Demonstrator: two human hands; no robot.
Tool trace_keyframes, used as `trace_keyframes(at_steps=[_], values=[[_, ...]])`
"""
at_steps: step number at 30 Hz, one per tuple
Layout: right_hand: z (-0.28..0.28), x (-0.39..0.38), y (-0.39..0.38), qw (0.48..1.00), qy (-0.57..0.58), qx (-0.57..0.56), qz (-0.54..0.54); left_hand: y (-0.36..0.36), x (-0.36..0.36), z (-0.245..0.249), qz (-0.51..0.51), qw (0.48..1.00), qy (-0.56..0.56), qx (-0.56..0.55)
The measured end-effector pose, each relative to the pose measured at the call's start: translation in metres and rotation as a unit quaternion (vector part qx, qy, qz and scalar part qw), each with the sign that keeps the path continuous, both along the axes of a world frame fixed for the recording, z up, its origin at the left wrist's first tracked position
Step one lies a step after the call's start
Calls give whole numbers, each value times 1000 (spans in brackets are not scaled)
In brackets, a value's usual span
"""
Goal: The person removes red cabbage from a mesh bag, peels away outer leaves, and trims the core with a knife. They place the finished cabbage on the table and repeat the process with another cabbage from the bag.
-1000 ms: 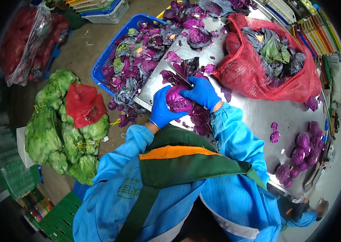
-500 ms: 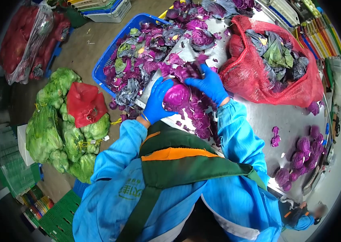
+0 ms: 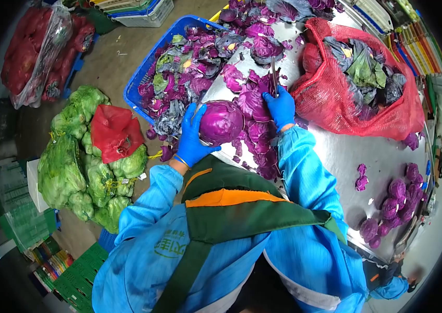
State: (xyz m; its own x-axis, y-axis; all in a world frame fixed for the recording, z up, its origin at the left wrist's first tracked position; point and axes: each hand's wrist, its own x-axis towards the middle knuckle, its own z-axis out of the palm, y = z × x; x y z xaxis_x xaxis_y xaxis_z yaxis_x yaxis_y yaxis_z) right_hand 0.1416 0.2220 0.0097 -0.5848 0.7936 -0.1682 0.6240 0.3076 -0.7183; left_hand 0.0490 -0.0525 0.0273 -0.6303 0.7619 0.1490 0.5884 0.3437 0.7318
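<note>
In my blue-gloved left hand (image 3: 192, 136), a trimmed red cabbage (image 3: 222, 122) rests at the table's near edge, with my fingers and thumb around its left side. To the right, my gloved right hand (image 3: 282, 108) is closed on a knife (image 3: 274, 75), its thin blade pointing away from me. The knife's handle is mostly hidden in the glove. Loose purple cabbage leaves (image 3: 255, 104) lie between and below my two hands on the metal table (image 3: 336, 151).
A blue crate (image 3: 131, 86) heaped with leaves stands left of the table. At right lies a red mesh sack (image 3: 315, 99) of cabbages. Several trimmed cabbages (image 3: 389, 207) sit near the right edge. Bagged green vegetables (image 3: 61, 169) rest on the floor. Another person (image 3: 390, 287) is at lower right.
My right hand has drawn away from the cabbage to the right, and the knife blade now shows clearly. The cabbage, still in my left hand, has shifted slightly left and shows a smooth rounded side.
</note>
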Motion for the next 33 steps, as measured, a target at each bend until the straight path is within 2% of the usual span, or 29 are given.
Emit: trace_keyframes(at_steps=[1,2,3,5,7,8,9,11,12,13,14,15,16,17,18,19,20,21,22,23,27,29,30,31,33], values=[[11,4,-5,1000,2,27,-8,4,3,-3,-1,1000,-2,0],[17,9,-12,993,66,94,-4,9,4,-8,-12,1000,-14,-1],[24,14,-19,993,65,94,-3,13,5,-12,-24,999,-25,-1],[48,23,-39,982,181,29,48,21,9,-11,-28,999,-46,8],[20,27,-59,950,257,-165,70,28,10,-11,-8,999,-32,27],[7,27,-61,964,179,-157,118,27,10,-9,-37,998,-23,37],[-5,27,-67,958,190,-174,124,24,7,-9,-43,998,-22,38],[8,32,-67,916,135,-372,70,16,1,-15,-54,987,-108,108],[8,33,-66,915,137,-371,73,14,6,-30,43,922,-351,156],[7,37,-63,897,148,-411,71,20,6,-25,44,923,-348,157],[9,39,-65,876,157,-451,69,27,7,-17,105,830,-530,134],[11,41,-71,876,156,-450,70,31,7,-12,160,699,-689,106],[19,41,-76,884,163,-434,55,33,3,-15,142,721,-670,103],[22,37,-78,892,171,-417,38,35,-1,-23,138,723,-669,105],[15,39,-72,874,181,-449,52,32,0,-35,73,819,-543,172],[11,33,-74,874,181,-447,50,34,-1,-30,6,887,-398,233],[7,25,-77,890,206,-403,53,32,-11,-23,8,963,-212,166],[2,19,-82,903,230,-358,56,32,-17,-17,7,963,-214,165],[9,8,-87,941,232,-236,64,34,-24,-8,-28,985,-114,128],[20,-1,-91,942,234,-233,61,35,-30,-4,-63,994,-11,91],[52,-18,-90,950,211,-223,61,34,-45,-9,-95,991,-22,91],[75,-21,-85,947,150,-265,103,34,-49,-9,-109,990,-9,89],[61,-22,-88,955,144,-255,52,34,-50,-15,-114,989,-15,89],[54,-23,-89,956,144,-253,44,32,-49,-16,-119,989,-22,87],[45,-25,-89,988,71,-133,43,29,-49,-20,-146,985,-1,91]])
